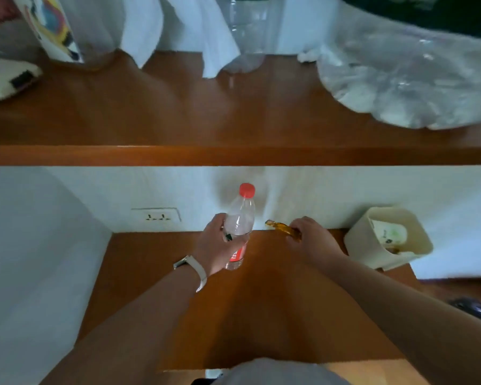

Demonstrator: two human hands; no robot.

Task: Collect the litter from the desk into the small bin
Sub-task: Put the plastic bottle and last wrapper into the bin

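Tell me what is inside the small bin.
The small bin holds a white scrap with a green mark and a brownish bit beside it. Its walls hide whatever lies deeper.

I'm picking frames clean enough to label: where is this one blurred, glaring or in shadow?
Head view: motion blur smears the upper wooden shelf and the crumpled clear plastic bag on it; the left hand gripping the clear red-capped plastic bottle and the right hand pinching the amber translucent strip look sharper; soft arm shadows darken the brown wooden desk; no strong glare.
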